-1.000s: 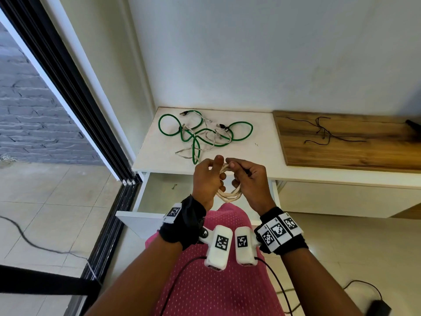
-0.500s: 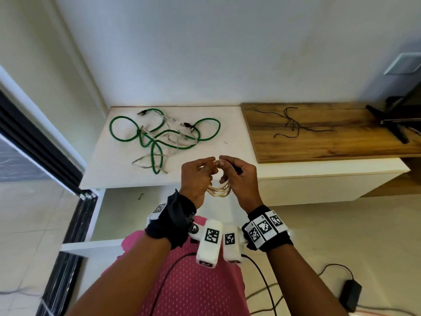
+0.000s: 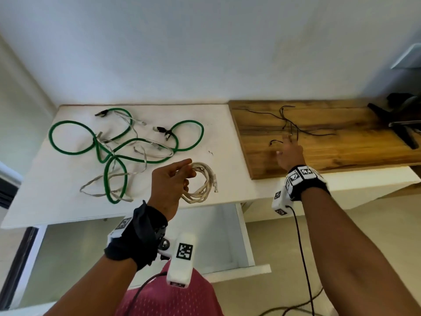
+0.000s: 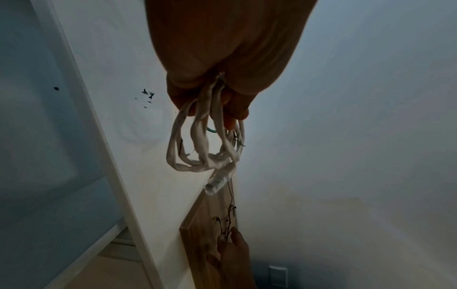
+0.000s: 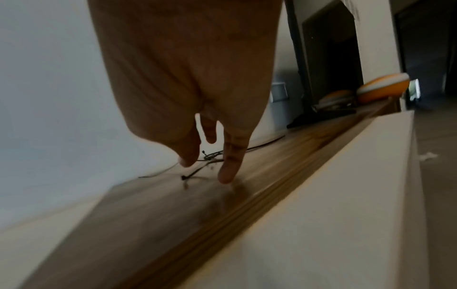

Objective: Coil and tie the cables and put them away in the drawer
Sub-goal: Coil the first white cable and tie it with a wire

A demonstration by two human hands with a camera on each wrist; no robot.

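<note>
Progress: partial. One cream cable [image 3: 201, 182] coiled into a small hank, not yet tied as far as visible, not yet in the drawer [image 3: 145, 242], which stands open below the white bench [image 3: 57, 179]. Left hand [image 3: 170, 182] holds the hank in the air over the front edge of the bench, grip pinching the loops at their top; clear plug end dangling free at the coil's right side. Right hand [image 3: 290, 153] extended over the wooden board [image 3: 341, 142], grip spread, fingers straight, tips at or just above the thin black ties [image 3: 293, 127]; contact cannot be told.

Judged step in hand: fetching a tie for the coil.

Left to do: tie hank, stow it; then green cable [image 3: 123, 142] and grey cable [image 3: 136, 160], both loose and tangled together on the bench, well apart from the drawer.

Look of hank: several uneven loops, cream, grubby, slack at the bottom; likely to spring open if the pinch eases.
</note>
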